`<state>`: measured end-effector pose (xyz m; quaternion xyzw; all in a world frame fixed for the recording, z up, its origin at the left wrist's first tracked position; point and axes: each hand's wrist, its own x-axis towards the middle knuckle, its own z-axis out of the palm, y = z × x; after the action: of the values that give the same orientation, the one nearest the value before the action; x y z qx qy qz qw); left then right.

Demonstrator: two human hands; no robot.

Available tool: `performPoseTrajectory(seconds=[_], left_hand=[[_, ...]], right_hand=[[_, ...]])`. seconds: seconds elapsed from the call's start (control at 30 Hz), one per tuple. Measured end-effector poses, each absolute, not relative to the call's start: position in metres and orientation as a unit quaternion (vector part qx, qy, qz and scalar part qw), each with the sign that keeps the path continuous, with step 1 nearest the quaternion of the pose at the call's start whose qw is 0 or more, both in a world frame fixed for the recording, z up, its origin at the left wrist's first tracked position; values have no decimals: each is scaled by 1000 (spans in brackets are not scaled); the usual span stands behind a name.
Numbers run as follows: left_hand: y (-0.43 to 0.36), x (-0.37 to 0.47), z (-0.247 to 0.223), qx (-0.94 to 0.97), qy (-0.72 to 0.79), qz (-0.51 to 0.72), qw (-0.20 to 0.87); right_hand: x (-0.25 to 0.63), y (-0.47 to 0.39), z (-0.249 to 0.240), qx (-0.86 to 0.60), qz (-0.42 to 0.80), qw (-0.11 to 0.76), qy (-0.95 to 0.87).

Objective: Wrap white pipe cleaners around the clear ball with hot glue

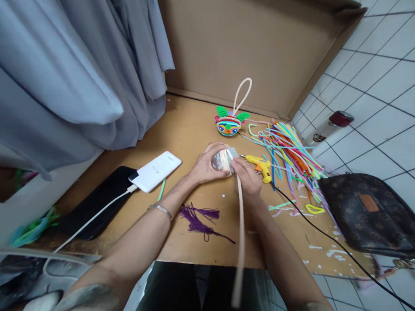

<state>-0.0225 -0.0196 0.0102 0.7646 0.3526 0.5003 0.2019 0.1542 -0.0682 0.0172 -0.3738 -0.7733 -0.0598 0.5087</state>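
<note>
Near the middle of the wooden table, my left hand (pixel 208 166) curls around the left side of a small rounded silvery-grey piece (pixel 222 160). My right hand (pixel 247 178) has its fingers pressed at the piece's right side, holding a long pale strip (pixel 240 225) against it. The strip hangs down past the table's front edge. A yellow glue gun (pixel 260 165) lies just right of my right hand. Behind my hands sits a colourful animal-face ornament (pixel 228 123) with green ears and a cream loop. Purple tassels (pixel 200 219) lie in front.
Many coloured pipe cleaners (pixel 294 152) are heaped at the right, beside a dark patterned bag (pixel 375 212). At the left are a white cabled device (pixel 158 171) and a black phone-like slab (pixel 99 202). Cardboard (pixel 248 43) stands behind; grey cloth (pixel 103 61) hangs left.
</note>
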Motion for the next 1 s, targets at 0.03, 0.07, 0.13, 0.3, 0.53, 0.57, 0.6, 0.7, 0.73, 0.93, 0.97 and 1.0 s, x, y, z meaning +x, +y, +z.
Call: performPoseTrajectory(seconds=[0.03,0.07,0.13,0.3,0.53,0.57,0.6,0.7,0.73,0.93,0.97,1.0], left_hand=[[-20,-22,10,764,352,502,201],[-20,-22,10,764,350,503,200],[-19,-22,10,765,347,505,199],[-19,-22,10,769,348,499,199],[-20,-20,8,774,339,498,193],[-20,-20,8,776,339,496,192],[-21,-20,8,777,339,494,191],[-20,-21,8,781,334,495,183],[-20,-21,8,782,331,496,179],[-19,-22,8,789,320,497,167],[-19,-22,9,790,319,495,168],[-20,-23,9,792,318,493,169]], right_hand=[[154,-68,17,-377,-66,504,-774],[155,-68,17,-382,-76,495,-776],[155,-68,18,-394,-94,470,-785],[157,-69,21,-369,-111,451,-805],[156,-66,20,-358,-156,465,-795],[156,-64,19,-348,-166,468,-795],[157,-63,18,-341,-175,470,-795],[159,-60,16,-332,-188,470,-796],[160,-60,15,-329,-186,468,-799],[159,-62,16,-320,-190,469,-801],[159,-62,16,-317,-192,471,-801],[158,-62,16,-317,-192,471,-800]])
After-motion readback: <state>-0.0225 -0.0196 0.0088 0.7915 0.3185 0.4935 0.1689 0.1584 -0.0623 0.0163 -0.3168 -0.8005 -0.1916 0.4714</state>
